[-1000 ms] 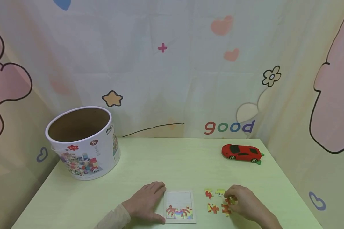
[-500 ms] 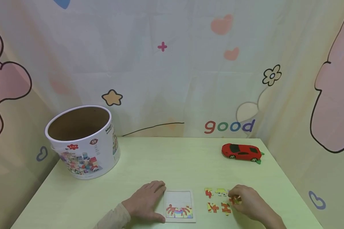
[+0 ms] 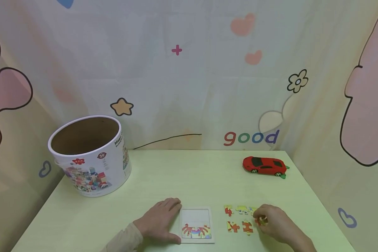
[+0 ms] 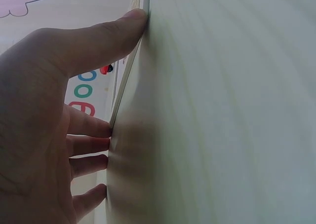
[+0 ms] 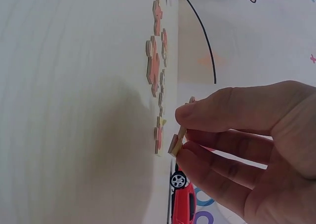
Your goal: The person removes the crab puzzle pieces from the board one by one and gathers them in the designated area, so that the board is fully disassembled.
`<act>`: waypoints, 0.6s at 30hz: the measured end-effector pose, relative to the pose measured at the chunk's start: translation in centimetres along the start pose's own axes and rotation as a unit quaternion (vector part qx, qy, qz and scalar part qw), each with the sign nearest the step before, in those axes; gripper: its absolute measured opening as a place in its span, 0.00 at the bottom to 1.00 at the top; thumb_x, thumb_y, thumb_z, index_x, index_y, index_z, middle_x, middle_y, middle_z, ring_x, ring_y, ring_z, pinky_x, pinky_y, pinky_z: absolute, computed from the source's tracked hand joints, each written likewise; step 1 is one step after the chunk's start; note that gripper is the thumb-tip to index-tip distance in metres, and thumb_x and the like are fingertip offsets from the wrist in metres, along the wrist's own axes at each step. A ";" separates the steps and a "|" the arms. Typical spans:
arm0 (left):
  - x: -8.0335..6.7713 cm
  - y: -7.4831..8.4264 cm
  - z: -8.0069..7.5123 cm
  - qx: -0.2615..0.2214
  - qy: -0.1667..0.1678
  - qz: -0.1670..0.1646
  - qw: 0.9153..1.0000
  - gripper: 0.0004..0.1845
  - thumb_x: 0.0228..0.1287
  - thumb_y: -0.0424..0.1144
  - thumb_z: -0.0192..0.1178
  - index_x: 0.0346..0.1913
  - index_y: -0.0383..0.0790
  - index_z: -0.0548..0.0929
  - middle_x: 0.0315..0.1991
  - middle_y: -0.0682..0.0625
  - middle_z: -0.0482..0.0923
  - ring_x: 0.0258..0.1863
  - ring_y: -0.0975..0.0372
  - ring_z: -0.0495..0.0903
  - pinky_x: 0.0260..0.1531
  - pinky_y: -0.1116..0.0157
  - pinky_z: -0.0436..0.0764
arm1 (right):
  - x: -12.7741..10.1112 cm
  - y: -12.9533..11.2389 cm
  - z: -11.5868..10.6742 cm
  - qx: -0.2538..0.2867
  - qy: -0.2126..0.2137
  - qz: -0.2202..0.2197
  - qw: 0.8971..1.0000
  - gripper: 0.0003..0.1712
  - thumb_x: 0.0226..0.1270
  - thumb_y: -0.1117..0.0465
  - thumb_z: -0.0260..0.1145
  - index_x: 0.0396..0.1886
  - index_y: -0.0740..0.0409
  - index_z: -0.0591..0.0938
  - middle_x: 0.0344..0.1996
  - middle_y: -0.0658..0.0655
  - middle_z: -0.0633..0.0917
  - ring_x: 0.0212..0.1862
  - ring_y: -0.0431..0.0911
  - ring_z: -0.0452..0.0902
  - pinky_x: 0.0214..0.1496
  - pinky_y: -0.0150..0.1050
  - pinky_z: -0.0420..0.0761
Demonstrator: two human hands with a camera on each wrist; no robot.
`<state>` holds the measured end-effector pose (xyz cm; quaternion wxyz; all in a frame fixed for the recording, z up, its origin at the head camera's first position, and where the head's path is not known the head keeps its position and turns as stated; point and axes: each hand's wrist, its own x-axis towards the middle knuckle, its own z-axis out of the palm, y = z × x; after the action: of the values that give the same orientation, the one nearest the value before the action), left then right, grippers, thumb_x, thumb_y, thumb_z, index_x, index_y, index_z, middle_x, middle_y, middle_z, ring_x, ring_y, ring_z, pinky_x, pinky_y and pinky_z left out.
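Note:
A small puzzle tray with a pale frame lies on the table at the front middle. Red, yellow and purple puzzle pieces fill its bottom strip; its upper part is bare. My left hand rests along the tray's left side, thumb and fingertips at the edge, fingers fairly straight. To the right, my right hand pinches a puzzle piece between thumb and fingers, tilted above the table in the right wrist view. Loose red and yellow pieces lie just left of that hand, which partly hides one of them.
A large white bucket with printed pictures stands at the back left. Near the back right corner sits a red toy car with something green behind it. A patterned curtain hangs behind the pale table.
My right hand has shifted a little to the right with the pinched piece, showing more of the loose pieces beside it. My left hand stays at the tray.

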<state>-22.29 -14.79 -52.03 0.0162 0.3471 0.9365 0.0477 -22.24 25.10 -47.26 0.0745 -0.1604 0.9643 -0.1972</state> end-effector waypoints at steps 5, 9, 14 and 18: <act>0.0 0.0 0.1 -0.001 0.002 0.000 1.000 0.57 0.48 0.81 0.50 0.70 0.39 0.66 0.69 0.46 0.63 0.70 0.54 0.63 0.68 0.54 0.68 | 0.1 0.2 0.2 0.004 -0.018 0.007 1.000 0.11 0.50 0.69 0.73 0.32 0.51 0.87 0.32 0.43 0.83 0.34 0.40 0.75 0.35 0.32 0.79; 0.0 0.0 0.1 -0.005 -0.001 -0.002 1.000 0.57 0.48 0.81 0.51 0.70 0.39 0.65 0.70 0.46 0.63 0.70 0.54 0.62 0.69 0.54 0.67 | 0.0 0.4 0.5 0.006 -0.029 0.007 1.000 0.10 0.51 0.68 0.73 0.31 0.49 0.87 0.30 0.43 0.82 0.33 0.40 0.74 0.34 0.32 0.78; -0.1 0.1 0.1 -0.007 -0.001 -0.001 1.000 0.57 0.48 0.81 0.51 0.70 0.39 0.65 0.70 0.46 0.63 0.70 0.54 0.63 0.68 0.53 0.68 | -0.1 0.7 0.5 0.019 -0.064 0.002 0.998 0.09 0.53 0.68 0.72 0.27 0.47 0.86 0.26 0.42 0.81 0.31 0.40 0.72 0.33 0.31 0.76; -0.1 0.0 0.1 -0.003 0.003 0.001 1.000 0.57 0.48 0.81 0.51 0.70 0.39 0.65 0.70 0.45 0.63 0.70 0.54 0.63 0.68 0.53 0.68 | -0.1 0.9 0.4 0.023 -0.078 -0.018 0.996 0.08 0.54 0.68 0.71 0.26 0.48 0.87 0.26 0.42 0.82 0.31 0.38 0.72 0.34 0.31 0.77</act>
<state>-22.22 -14.79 -52.09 0.0144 0.3477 0.9361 0.0520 -22.30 25.78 -48.02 0.1501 -0.1907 0.9476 -0.2078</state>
